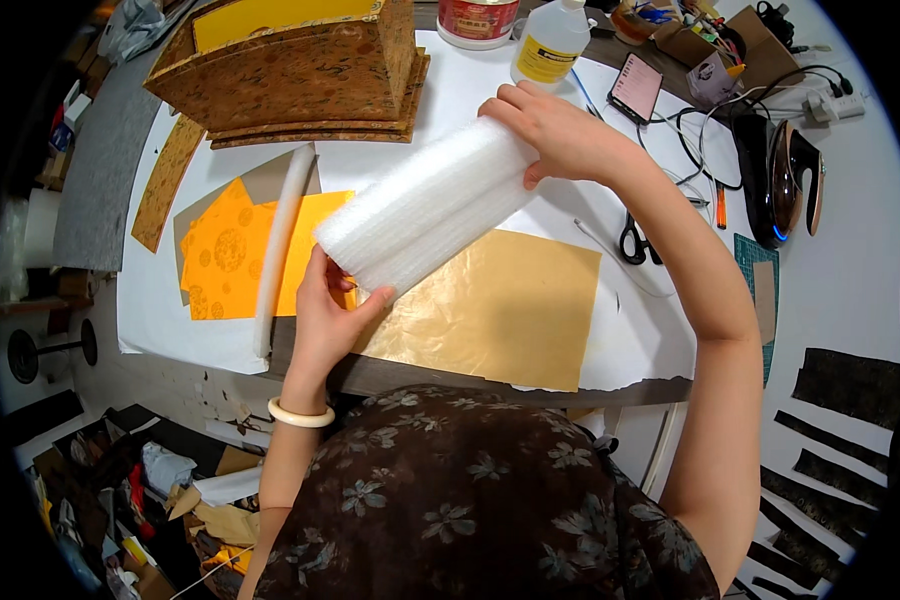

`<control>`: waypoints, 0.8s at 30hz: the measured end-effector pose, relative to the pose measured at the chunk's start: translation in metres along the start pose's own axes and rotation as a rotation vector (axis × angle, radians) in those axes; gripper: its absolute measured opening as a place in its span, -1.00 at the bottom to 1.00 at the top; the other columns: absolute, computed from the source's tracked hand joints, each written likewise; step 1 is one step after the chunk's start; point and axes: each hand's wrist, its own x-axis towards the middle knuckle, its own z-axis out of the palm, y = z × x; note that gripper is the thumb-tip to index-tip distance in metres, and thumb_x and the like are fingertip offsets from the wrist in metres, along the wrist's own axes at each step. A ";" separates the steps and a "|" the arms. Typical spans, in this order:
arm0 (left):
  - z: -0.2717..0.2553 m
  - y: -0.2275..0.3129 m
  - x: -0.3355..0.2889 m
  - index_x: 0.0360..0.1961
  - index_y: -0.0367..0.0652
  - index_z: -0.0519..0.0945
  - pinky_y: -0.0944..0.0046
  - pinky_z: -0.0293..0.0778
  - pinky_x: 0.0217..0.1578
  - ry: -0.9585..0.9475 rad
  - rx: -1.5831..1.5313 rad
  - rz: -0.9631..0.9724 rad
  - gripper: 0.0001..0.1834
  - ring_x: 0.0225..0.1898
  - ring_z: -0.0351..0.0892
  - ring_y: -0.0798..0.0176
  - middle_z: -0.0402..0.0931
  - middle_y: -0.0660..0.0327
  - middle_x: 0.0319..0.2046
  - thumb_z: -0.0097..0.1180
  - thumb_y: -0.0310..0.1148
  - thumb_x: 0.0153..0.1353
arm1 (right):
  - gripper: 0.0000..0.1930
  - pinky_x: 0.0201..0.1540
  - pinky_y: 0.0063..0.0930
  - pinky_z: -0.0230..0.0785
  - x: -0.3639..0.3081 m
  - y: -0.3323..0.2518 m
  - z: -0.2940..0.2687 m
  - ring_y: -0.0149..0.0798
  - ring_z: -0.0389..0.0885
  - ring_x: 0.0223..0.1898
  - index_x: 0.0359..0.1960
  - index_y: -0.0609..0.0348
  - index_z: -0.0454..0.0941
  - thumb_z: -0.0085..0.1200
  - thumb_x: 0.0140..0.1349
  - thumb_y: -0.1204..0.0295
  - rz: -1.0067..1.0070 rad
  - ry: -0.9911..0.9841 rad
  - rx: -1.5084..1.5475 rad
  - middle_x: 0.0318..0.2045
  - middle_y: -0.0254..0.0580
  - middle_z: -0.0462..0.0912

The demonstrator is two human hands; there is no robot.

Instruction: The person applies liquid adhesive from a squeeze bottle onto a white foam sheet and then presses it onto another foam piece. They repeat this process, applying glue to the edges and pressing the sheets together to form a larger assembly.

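Between my two hands a white foam-wrapped bundle (425, 205) lies at a slant above the table. My left hand (330, 310) grips its near left end, thumb on top and fingers partly hidden beneath. Over the far right end curls my right hand (560, 135), its thumb against the near side. Under the bundle is a tan glossy sheet (500, 310). To the left are orange patterned sheets (225, 250) and a thin whitish roll (282, 250) lying across them. What the foam wraps, if anything, is hidden.
A brown patterned box (300, 65) stands at the far left. Behind are a tub (475, 22) and a clear bottle (550, 45). On the right lie a phone (636, 88), black scissors (638, 242), cables, a small iron (770, 180) and a green cutting mat (767, 345).
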 end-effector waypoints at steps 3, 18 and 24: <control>-0.002 0.001 -0.001 0.15 -0.25 0.40 0.34 0.45 -0.16 0.007 -0.002 0.018 -0.27 -0.24 0.45 0.35 0.53 0.22 -0.22 0.49 -0.34 -0.04 | -0.07 0.24 -0.26 0.37 0.005 -0.002 -0.003 -0.06 0.38 0.21 0.21 0.12 0.32 0.54 -0.33 0.53 -0.005 -0.039 -0.011 0.10 -0.20 0.45; -0.009 0.000 -0.001 0.18 -0.23 0.39 0.37 0.40 -0.11 0.004 -0.006 -0.019 -0.25 -0.23 0.39 0.38 0.42 0.29 -0.23 0.48 -0.39 -0.05 | -0.29 0.04 -0.11 0.37 0.047 -0.030 -0.017 0.14 0.55 -0.06 -0.13 0.17 0.41 0.56 -0.42 0.45 -0.177 -0.176 0.103 -0.18 -0.07 0.61; -0.018 -0.005 -0.005 0.36 -0.23 0.19 0.31 0.45 -0.04 0.007 -0.141 -0.026 0.04 -0.15 0.42 0.31 0.39 0.14 0.02 0.57 -0.26 -0.09 | -0.31 0.10 -0.18 0.30 0.050 -0.045 -0.021 0.00 0.50 0.00 -0.13 0.11 0.43 0.56 -0.40 0.47 -0.096 -0.188 0.070 -0.14 -0.15 0.58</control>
